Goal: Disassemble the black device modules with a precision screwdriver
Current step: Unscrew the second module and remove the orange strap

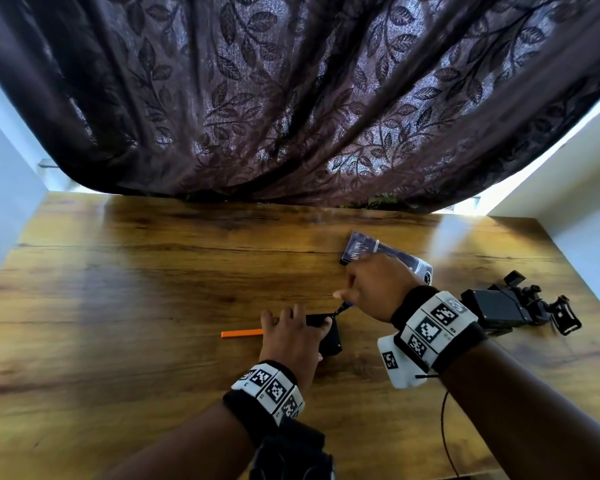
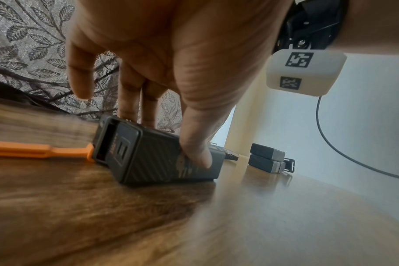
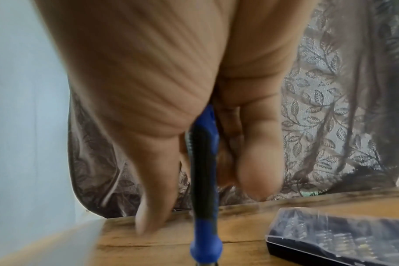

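Left hand [image 2: 162, 54] is gripping a ribbed black module [image 2: 157, 154] on the woodgrain table [image 1: 153, 289]; right hand [image 1: 374, 289] is clasping a blue-and-black screwdriver [image 3: 203, 180], tip meeting the module's far corner.

daylit scene, backlit through a curtain [image 1: 291, 98], with wide-angle distortion and motion blur.

light enters behind the curtain and at its bright side gaps, leaving pale glare patches on the table [image 1: 118, 271]; the arms in the head view fall dark. straight edges bow toward the frame borders. the left wrist view is sharp on the module [image 2: 157, 154] but smeared across the near tabletop; the right wrist view is soft throughout, the screwdriver [image 3: 204, 180] and right hand [image 3: 148, 90] blurred.
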`<act>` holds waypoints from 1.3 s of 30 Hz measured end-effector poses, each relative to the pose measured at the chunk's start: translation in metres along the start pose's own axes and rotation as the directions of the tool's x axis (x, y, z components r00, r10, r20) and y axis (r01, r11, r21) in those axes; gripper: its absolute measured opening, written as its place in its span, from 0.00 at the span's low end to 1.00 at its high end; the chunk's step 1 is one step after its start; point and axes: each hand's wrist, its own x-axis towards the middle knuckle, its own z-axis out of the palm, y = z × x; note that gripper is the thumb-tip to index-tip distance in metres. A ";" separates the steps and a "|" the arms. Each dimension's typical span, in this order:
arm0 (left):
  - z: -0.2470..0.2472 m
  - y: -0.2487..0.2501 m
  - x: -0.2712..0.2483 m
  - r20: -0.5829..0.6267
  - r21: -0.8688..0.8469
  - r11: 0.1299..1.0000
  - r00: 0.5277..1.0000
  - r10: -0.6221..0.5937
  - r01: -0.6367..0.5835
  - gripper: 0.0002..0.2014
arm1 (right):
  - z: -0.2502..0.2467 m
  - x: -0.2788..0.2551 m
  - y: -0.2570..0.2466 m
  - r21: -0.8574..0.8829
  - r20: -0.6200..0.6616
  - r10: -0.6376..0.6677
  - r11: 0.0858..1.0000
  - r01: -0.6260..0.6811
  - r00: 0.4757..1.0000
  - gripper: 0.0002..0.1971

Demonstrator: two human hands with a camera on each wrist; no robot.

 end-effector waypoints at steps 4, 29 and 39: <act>0.001 -0.001 0.001 -0.006 -0.011 1.000 1.000 0.000 0.000 0.33 | -0.002 -0.009 0.003 0.095 -0.009 -0.127 0.987 0.127 0.992 0.11; 0.004 -0.001 0.001 -0.021 -0.018 1.000 1.000 0.004 -0.004 0.33 | -0.006 -0.003 -0.014 -0.066 0.043 -0.024 0.997 0.026 0.999 0.18; 0.004 -0.002 0.003 -0.006 -0.008 1.000 1.000 0.003 -0.003 0.32 | -0.013 0.001 -0.016 0.008 0.113 -0.116 0.993 0.116 0.987 0.10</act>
